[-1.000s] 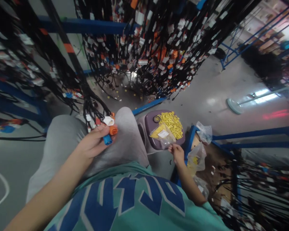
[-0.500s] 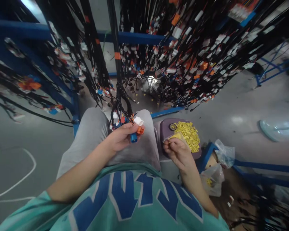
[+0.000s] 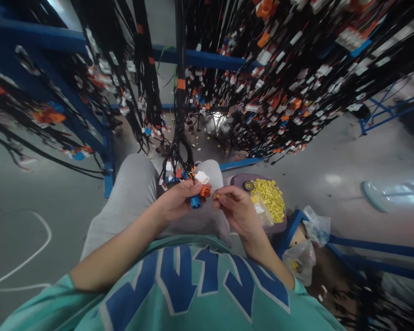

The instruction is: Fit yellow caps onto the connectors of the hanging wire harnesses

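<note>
My left hand (image 3: 177, 201) is closed around several wire connectors at the end of a black wiring harness (image 3: 180, 133). An orange connector (image 3: 205, 191), a blue connector (image 3: 195, 202) and a white connector (image 3: 202, 177) stick out past its fingertips. Close beside them, my right hand (image 3: 235, 206) pinches a small yellow piece (image 3: 218, 196), mostly covered by the fingers. A small gap separates its fingertips from the orange connector. To the right, a purple stool (image 3: 239, 180) bears a heap of yellow pieces (image 3: 271, 195) and a clear bag (image 3: 262, 209).
Bundles of black harnesses with many connectors (image 3: 269, 101) hang from a blue metal frame (image 3: 207, 59) in front. At right, plastic bags (image 3: 300, 259) hang by a blue rail (image 3: 379, 248). Small bits are scattered on the grey floor (image 3: 310, 179).
My right hand has moved left from the bag on the stool to beside the connectors, carrying a small yellow piece. My left hand keeps its hold, and the view has shifted slightly.
</note>
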Action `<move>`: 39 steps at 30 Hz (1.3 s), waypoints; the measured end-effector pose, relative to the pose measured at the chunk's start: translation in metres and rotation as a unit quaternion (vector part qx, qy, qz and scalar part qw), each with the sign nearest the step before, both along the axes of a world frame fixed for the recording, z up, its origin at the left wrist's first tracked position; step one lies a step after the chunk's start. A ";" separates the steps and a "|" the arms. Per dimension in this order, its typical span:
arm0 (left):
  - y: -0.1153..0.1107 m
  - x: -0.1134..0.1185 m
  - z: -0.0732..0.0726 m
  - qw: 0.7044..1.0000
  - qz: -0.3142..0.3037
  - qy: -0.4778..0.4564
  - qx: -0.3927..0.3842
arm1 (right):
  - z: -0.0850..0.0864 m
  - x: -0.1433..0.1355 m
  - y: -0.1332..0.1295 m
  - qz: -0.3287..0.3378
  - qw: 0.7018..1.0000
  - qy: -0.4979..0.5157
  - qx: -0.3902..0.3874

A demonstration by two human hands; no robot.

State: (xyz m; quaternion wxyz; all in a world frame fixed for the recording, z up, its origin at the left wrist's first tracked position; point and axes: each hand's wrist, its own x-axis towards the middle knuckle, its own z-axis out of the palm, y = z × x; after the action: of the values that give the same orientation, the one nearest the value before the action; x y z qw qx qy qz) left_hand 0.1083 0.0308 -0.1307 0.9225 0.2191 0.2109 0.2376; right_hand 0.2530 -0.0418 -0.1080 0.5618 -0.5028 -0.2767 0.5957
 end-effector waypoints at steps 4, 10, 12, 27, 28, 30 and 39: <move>0.000 -0.001 0.000 1.000 -0.004 -0.009 -0.013 | 0.001 -0.005 -0.001 -0.024 0.993 -0.108 0.044; -0.002 0.001 -0.001 1.000 0.009 -0.029 -0.006 | 0.005 -0.014 0.001 -0.037 0.940 -0.305 0.151; -0.004 0.002 0.000 0.999 0.017 -0.025 -0.014 | 0.005 -0.016 0.004 -0.042 0.923 -0.340 0.173; -0.005 0.005 0.005 0.999 0.036 -0.029 -0.008 | -0.003 -0.023 0.010 -0.034 0.953 -0.244 0.174; -0.005 0.005 0.004 0.999 0.037 -0.030 -0.008 | -0.002 -0.024 0.010 -0.033 0.955 -0.238 0.171; -0.005 0.005 0.004 0.999 0.038 -0.030 -0.003 | -0.002 -0.025 0.010 -0.031 0.962 -0.217 0.163; -0.005 0.004 0.001 0.999 0.033 -0.014 0.040 | -0.001 -0.020 0.014 0.010 0.998 -0.049 0.046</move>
State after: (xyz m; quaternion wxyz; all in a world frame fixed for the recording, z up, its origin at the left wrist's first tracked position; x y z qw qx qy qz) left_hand 0.1119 0.0260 -0.1300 0.9075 0.2453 0.1952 0.2797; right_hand 0.2327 -0.0275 -0.1086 0.5643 -0.5020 -0.3365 0.5625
